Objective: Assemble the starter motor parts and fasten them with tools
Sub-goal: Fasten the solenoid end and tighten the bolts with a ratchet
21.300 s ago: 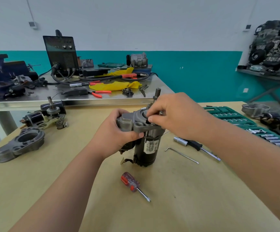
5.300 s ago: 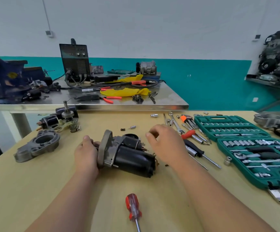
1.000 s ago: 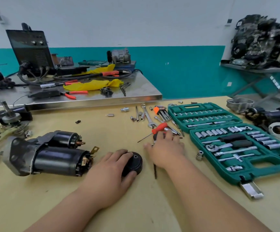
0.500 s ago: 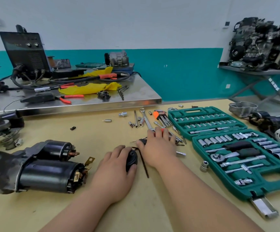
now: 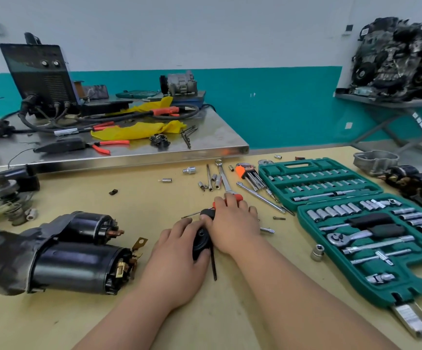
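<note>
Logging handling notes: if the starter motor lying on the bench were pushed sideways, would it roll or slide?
Probably heavy, so hard to slide: the starter motor looks all metal. Its round body might rock, but the solenoid and the mounting flange likely stop rolling. Exposed copper tabs look bendable.

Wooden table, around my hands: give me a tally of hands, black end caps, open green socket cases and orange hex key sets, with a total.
hands: 2 (left hand, right hand)
black end cap: 1
green socket case: 1
orange hex key set: 1
total: 5
</note>
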Demonstrator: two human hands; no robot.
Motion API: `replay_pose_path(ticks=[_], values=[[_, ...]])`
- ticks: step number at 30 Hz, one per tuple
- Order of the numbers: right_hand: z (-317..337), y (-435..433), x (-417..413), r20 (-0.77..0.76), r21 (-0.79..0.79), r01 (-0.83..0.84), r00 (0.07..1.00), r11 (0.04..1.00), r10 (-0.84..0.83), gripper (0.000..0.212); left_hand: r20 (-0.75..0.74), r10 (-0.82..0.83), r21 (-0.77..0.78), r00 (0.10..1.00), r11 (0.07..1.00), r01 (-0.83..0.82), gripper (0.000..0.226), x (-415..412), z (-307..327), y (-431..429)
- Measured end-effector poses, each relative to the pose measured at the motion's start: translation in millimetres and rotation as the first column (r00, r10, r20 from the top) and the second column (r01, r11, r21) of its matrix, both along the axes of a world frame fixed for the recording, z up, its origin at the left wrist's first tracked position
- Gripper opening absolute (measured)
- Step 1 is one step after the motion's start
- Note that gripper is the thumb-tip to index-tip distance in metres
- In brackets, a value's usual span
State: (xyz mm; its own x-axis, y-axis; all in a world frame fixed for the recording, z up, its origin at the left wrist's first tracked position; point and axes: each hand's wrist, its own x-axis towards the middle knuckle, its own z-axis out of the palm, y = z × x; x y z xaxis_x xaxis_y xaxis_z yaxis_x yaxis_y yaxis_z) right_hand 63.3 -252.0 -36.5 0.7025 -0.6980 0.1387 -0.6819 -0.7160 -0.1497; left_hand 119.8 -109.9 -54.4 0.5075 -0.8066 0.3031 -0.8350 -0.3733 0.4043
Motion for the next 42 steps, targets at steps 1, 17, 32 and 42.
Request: replay_pose_path(ticks=[1, 17, 32, 42], values=[[0, 1, 0, 0.003, 0.0, 0.007, 1.0, 1.0, -0.007, 0.056, -0.005, 0.0, -0.001, 1.0, 1.0, 0.0, 0.059, 0, 0, 0], [11, -14, -9, -0.057, -0.099, 0.161, 0.984, 0.982, -0.167, 0.05, -0.085, -0.042, -0.093, 0.995, 0.995, 0.034, 0.064, -4, 6, 3], [34, -52, 60, -0.289, -0.073, 0.057, 0.954, 0.996, -0.076, 0.039, -0.083, 0.138, -0.002, 0.987, 0.99, -0.139, 0.05, 3, 4, 3], [14, -54, 82, -0.207, -0.105, -0.159, 0.969, 0.982, 0.134, 0.052, -0.078, 0.124, 0.035, 0.989, 0.992, -0.121, 0.05, 6, 7, -2]])
